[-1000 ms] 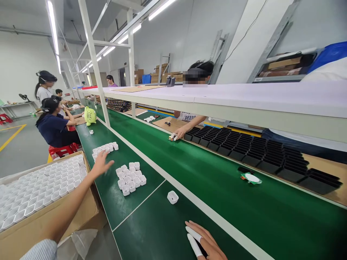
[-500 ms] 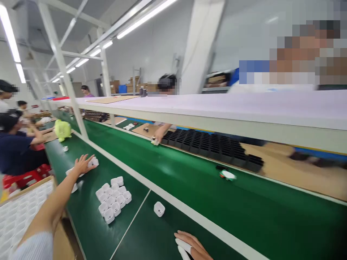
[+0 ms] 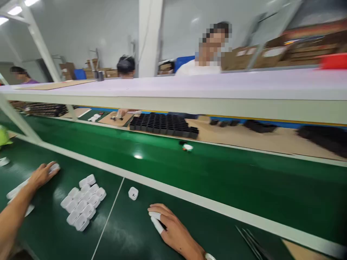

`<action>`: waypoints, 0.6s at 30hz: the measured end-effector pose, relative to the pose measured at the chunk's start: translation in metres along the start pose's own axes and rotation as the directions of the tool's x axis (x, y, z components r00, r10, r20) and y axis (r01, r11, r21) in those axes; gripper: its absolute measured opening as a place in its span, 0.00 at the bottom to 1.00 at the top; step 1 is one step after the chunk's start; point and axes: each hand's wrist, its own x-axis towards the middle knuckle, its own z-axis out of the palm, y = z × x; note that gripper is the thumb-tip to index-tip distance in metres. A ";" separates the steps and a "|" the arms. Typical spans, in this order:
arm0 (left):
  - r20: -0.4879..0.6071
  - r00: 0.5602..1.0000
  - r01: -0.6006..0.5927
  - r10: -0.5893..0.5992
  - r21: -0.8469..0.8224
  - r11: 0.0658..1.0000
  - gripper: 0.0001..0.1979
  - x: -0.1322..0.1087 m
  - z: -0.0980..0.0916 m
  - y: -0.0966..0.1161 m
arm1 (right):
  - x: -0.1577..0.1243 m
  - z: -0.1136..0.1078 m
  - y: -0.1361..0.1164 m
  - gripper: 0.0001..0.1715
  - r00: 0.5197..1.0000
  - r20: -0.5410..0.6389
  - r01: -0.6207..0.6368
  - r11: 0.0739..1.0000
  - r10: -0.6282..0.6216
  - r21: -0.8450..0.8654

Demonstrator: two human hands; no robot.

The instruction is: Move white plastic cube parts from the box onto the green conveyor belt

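left hand [image 3: 40, 175] grip on small white boxy shells [image 3: 54, 167], blurred

Bright, even light overall, coming from ceiling tubes [image 3: 15, 10] at top left. Small glare spot [image 3: 138, 156] on green belt [image 3: 217, 173], wider soft sheen around it. Shadows faint, just thin dark patch under right hand [image 3: 173, 231]. Heavy motion blur across whole frame, worst toward right side and far shelving. Left hand [image 3: 42, 175] smeared, white cases [image 3: 82, 202] soft but readable. Wide-angle stretch at edges, shelf [image 3: 189, 90] and frame post [image 3: 40, 47] leaning outward. Background boxes out of focus, faces pixelated.
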 end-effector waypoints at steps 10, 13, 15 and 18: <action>-0.132 0.931 -0.357 0.340 -0.135 0.924 0.28 -0.077 -0.022 0.119 | -0.004 0.011 0.024 0.24 0.996 -0.012 0.092 0.995 -0.093 -0.048; -0.101 0.923 -0.380 0.371 -0.091 0.920 0.28 -0.097 -0.024 0.143 | -0.003 0.011 0.022 0.24 0.994 -0.015 0.105 0.993 -0.106 -0.060; -0.082 0.928 -0.372 0.364 -0.127 0.920 0.29 -0.103 -0.024 0.150 | -0.002 0.010 0.021 0.24 0.993 -0.025 0.111 0.991 -0.113 -0.068; -0.052 0.937 -0.343 0.346 -0.331 0.879 0.30 -0.106 -0.024 0.154 | -0.001 0.008 0.018 0.26 0.991 -0.038 0.127 0.990 -0.130 -0.067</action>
